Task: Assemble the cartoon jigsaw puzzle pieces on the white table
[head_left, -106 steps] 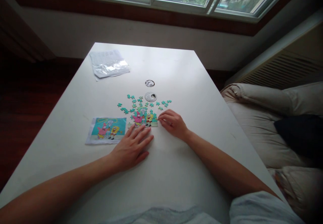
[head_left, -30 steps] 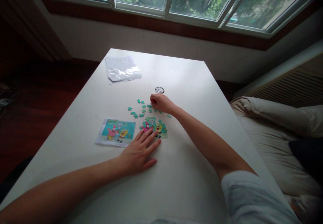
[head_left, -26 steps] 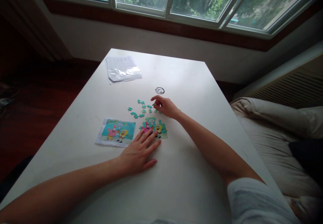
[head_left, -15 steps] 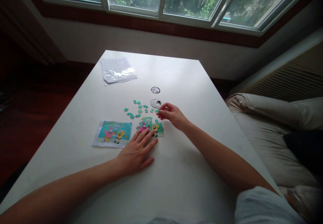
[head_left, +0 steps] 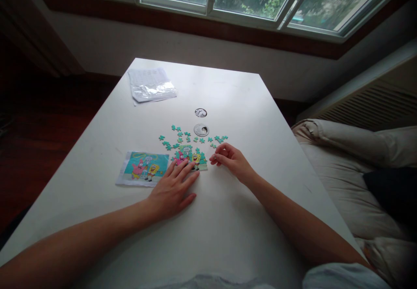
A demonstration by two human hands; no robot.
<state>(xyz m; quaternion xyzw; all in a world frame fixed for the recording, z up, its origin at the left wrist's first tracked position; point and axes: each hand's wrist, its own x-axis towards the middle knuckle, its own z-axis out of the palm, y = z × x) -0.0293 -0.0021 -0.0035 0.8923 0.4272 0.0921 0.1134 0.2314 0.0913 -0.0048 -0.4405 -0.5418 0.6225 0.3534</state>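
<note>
A partly joined cartoon puzzle (head_left: 191,157) lies on the white table (head_left: 228,219). My left hand (head_left: 171,190) rests flat and open, its fingertips on the puzzle's near edge. My right hand (head_left: 232,159) sits just right of the puzzle, fingers curled in a pinch on a small teal puzzle piece. Several loose teal pieces (head_left: 182,135) are scattered just beyond the puzzle. A printed reference picture (head_left: 143,168) lies to the left of my left hand.
A round silver lid (head_left: 201,129) and a small round hole (head_left: 200,112) sit beyond the pieces. A crumpled clear plastic bag (head_left: 151,85) lies at the far left corner. Beige cushions (head_left: 352,158) flank the table's right edge; a window runs along the far wall.
My right hand reached out to the loose pieces, closed its fingers there and drew back to the puzzle's right side. My left hand stayed flat on the puzzle's edge.
</note>
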